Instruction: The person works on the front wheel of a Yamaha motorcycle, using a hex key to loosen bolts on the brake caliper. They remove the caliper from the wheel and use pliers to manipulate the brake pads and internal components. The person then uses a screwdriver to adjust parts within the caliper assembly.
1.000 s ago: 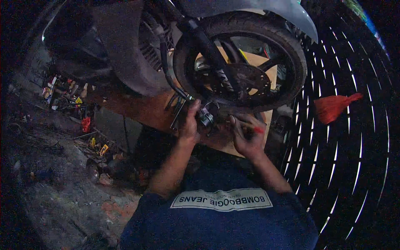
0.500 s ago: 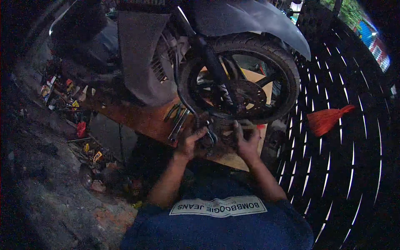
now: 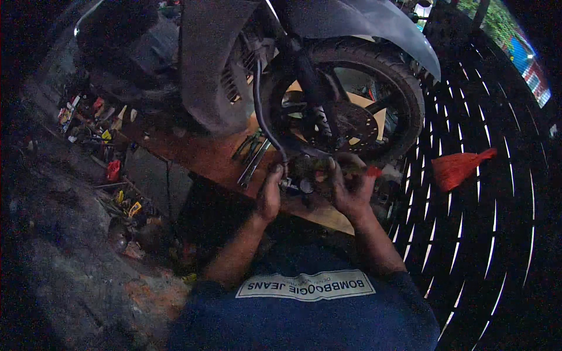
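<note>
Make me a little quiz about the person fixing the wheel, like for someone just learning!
1. True or false: both hands, the left hand and the right hand, are on the small metal part below the wheel.
2. What colour is the tool handle by the right hand? A) red B) green C) white
3. What lies on the board left of the hands?

Key
1. True: each hand grips one side of it.
2. A, red.
3. A few wrenches, lying side by side.
</note>
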### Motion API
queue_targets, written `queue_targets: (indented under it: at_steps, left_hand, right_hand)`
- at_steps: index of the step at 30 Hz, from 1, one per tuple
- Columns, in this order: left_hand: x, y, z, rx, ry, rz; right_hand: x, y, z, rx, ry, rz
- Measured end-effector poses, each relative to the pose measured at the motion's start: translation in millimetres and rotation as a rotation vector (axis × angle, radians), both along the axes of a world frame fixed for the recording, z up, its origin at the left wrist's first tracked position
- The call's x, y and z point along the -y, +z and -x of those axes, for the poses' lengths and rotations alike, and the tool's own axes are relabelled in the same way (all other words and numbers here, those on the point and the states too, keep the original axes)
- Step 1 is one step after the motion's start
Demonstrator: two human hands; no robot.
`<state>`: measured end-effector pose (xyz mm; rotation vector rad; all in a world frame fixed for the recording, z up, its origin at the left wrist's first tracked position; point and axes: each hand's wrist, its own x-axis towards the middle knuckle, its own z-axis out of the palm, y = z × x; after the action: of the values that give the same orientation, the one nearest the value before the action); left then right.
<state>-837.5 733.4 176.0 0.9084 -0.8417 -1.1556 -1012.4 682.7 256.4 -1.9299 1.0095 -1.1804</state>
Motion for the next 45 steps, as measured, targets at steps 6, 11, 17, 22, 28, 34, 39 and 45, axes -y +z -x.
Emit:
queue_targets:
  at_steps: [6, 11, 17, 22, 28, 34, 39, 45]
  left_hand:
    - [-11.8, 18.0, -12.2, 0.108, -0.139, -0.06]
    - [-23.7, 25.7, -26.6, 0.383, -0.293, 0.048]
    - [-23.0, 30.2, -27.3, 0.533, -0.209, -0.046]
    - [-32.9, 21.6, -43.2, 0.529, -0.154, 0.028]
    - [-36.3, 13.8, -53.6, 0.793, -0.124, 0.067]
    - [-35.6, 21.0, -46.9, 0.546, -0.22, 0.005]
    - [-31.0, 31.0, -35.4, 0.603, -0.169, 0.126]
    - [-29.9, 61.4, -10.7, 0.735, -0.12, -0.109]
  right_hand:
    - [-24.8, -17.4, -12.0, -0.068, 0.062, 0.294]
    - [-13.1, -26.3, -19.2, 0.37, -0.112, -0.299]
    - [-28.9, -21.6, -10.0, 0.062, 0.192, 0.222]
    - [-40.3, -5.7, -30.4, 0.113, -0.154, 0.093]
    - [-67.6, -17.0, -20.1, 0.175, -0.125, -0.098]
    - [-51.6, -35.5, -2.6, 0.095, -0.256, -0.082]
    - [-69.3, -4.5, 2.8, 0.064, -0.126, 0.093]
    - [-24.5, -52.7, 12.3, 0.297, -0.15, -0.257]
